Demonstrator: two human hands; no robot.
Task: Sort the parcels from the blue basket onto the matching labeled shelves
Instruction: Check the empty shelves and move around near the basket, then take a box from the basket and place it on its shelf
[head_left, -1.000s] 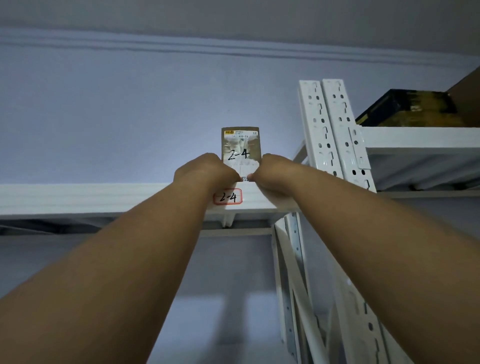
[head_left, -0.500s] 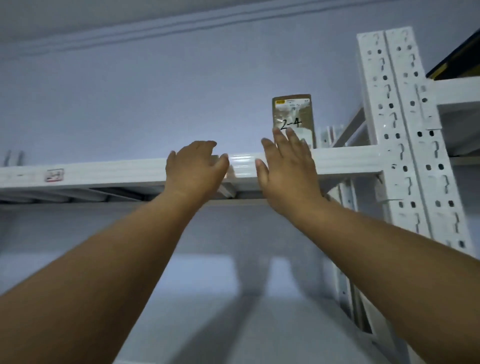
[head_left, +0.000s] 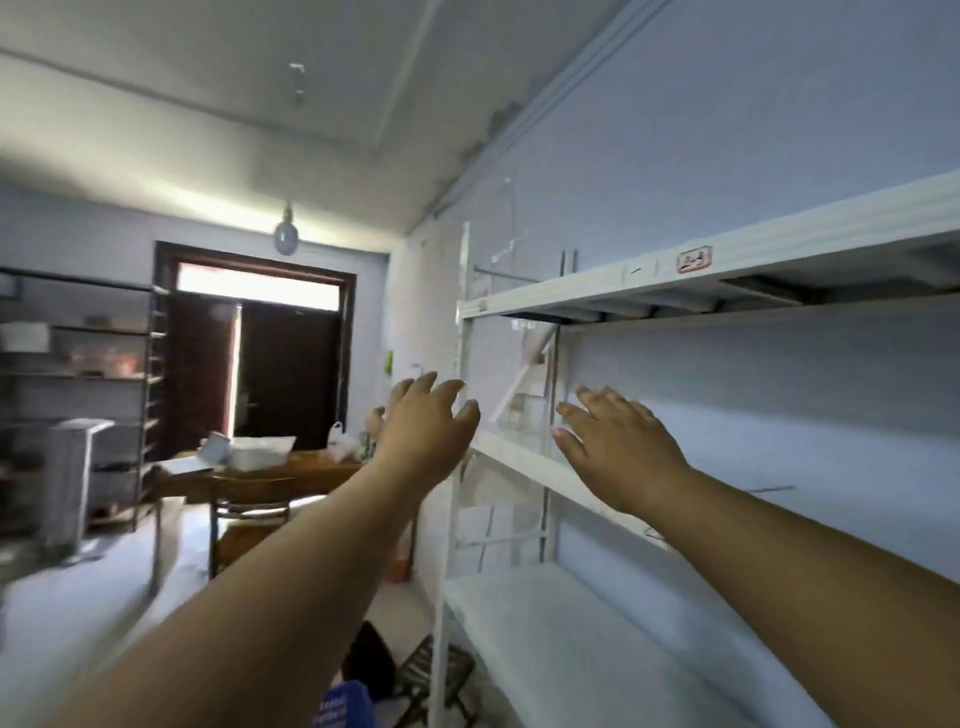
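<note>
My left hand (head_left: 427, 431) is raised in front of me, fingers spread and relaxed, holding nothing. My right hand (head_left: 615, 447) is stretched out beside it, also empty, in front of the white shelf rack (head_left: 582, 299) on the right. A red-bordered label (head_left: 694, 259) is stuck on the upper shelf's front rail; its text is too blurred to read. A corner of the blue basket (head_left: 345, 705) shows on the floor at the bottom, beneath my left forearm. No parcel is in view.
A wooden table (head_left: 270, 467) with white bags and a box stands ahead on the left, a chair (head_left: 252, 512) in front of it. Dark metal shelving (head_left: 78, 364) lines the left wall. A dark double door (head_left: 265, 358) is at the far end. A folding stool (head_left: 431, 675) lies by the rack's foot.
Both hands have let go of the 2-4 parcel on the top shelf and drawn back. My view has swung left and down along the rack, so the parcel is out of sight.
</note>
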